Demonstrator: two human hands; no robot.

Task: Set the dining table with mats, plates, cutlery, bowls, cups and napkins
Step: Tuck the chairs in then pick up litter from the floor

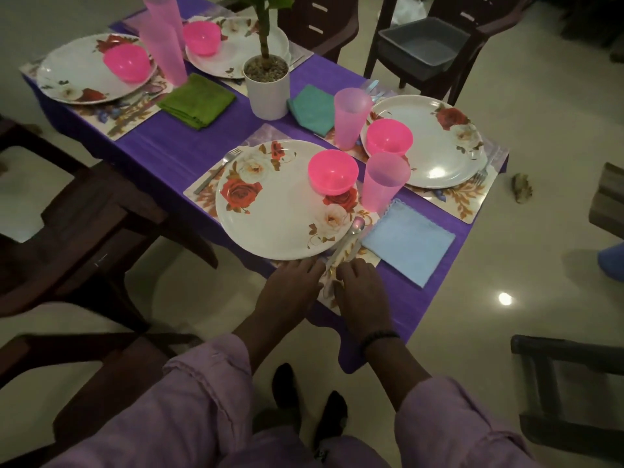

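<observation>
Both hands, left and right, are resting released, apparently flat, on the near mat beside the spoon, risking dragging mat and plate off the desk edge.

No readable text, label, brand, number or sign anywhere: only flower prints on plates and mats, none bearing letters.
</observation>
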